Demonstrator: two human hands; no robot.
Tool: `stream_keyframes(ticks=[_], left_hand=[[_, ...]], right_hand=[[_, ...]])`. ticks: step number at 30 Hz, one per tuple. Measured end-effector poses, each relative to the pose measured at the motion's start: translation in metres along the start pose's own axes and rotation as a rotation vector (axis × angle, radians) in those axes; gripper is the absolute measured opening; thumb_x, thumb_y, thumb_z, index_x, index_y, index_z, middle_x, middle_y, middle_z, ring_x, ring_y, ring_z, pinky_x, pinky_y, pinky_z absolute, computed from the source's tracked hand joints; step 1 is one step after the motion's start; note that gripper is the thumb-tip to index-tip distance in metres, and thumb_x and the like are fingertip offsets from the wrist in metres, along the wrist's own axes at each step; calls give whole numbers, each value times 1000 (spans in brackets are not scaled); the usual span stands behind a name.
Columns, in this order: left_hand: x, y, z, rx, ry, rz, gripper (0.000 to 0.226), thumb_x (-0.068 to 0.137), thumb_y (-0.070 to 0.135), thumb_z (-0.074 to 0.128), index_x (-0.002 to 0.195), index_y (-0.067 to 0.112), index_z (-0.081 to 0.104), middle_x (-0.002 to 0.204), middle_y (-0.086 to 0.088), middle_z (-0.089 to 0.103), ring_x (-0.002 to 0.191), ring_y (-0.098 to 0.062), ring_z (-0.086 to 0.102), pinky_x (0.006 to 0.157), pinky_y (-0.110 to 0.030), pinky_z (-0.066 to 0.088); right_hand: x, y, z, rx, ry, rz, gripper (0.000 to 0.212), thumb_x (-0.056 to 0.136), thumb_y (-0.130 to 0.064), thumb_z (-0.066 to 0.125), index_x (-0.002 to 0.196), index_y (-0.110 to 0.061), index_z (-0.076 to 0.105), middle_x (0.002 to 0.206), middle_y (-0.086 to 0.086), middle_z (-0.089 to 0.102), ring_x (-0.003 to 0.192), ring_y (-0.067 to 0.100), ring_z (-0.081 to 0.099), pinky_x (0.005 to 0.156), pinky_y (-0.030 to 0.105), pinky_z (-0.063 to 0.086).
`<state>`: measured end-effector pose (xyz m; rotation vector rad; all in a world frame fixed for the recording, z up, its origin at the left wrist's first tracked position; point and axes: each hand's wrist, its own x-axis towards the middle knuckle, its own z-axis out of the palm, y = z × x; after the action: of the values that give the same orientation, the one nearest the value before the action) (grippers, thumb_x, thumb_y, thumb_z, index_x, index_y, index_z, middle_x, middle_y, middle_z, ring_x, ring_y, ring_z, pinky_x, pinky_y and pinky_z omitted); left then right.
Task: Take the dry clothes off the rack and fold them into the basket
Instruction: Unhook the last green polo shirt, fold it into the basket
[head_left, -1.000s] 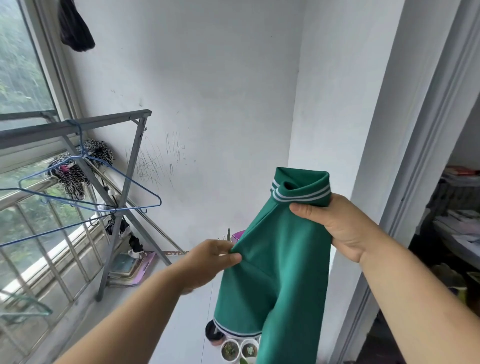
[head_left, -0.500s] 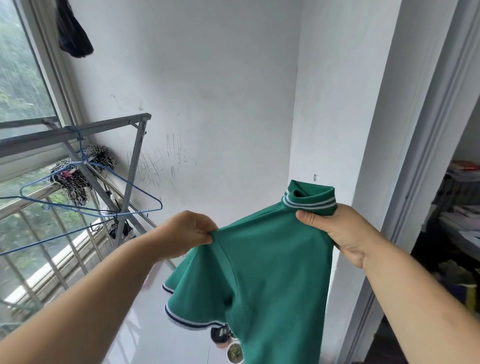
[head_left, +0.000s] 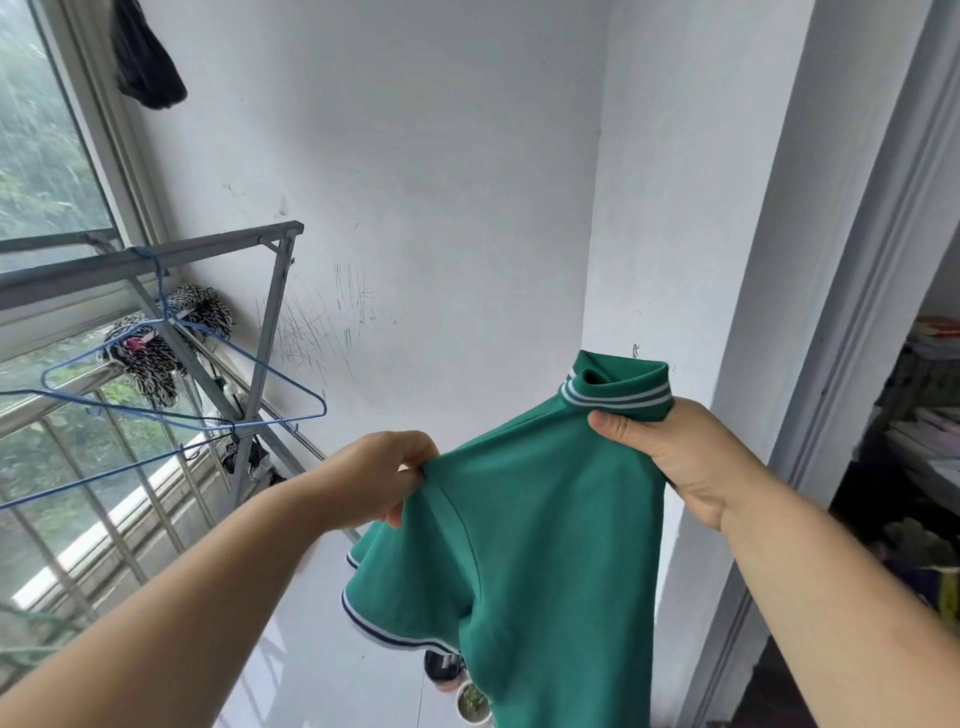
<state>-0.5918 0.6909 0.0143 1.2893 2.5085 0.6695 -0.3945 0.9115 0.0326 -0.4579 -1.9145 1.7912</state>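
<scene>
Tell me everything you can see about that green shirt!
The green shirt is a short-sleeved polo of knit-looking cloth. Its collar has two white stripes, and the sleeve hem has white and dark trim. It is held up in the air, unfolded and hanging down, collar at the top. The left hand pinches its shoulder seam, and the right hand grips it just under the collar. Its bottom edge runs out of view.

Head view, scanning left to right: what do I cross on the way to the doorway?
striped cloth → rack post → left hand → green shirt → right hand → door frame
</scene>
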Motion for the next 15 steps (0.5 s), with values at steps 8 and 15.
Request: stream_keyframes(ticks=[8,15], left_hand=[[3,-4,-2,-80,31,170,33,87,4,55,81,35,64,74,15,68,70,-4,60,76,-30,52],[0,-4,-1,-71,-149,199,21,73,18,54,87,32,61,87,0,67,88,-20,65,90,-47,54]], right_hand=[[1,6,-8,25,26,13,48,64,-33,80,109,-16,73,108,-4,75,108,15,68,107,42,45],[1,9,-11,50,43,32,46,66,-31,80,109,-16,73,109,-3,75,108,15,68,107,40,45]])
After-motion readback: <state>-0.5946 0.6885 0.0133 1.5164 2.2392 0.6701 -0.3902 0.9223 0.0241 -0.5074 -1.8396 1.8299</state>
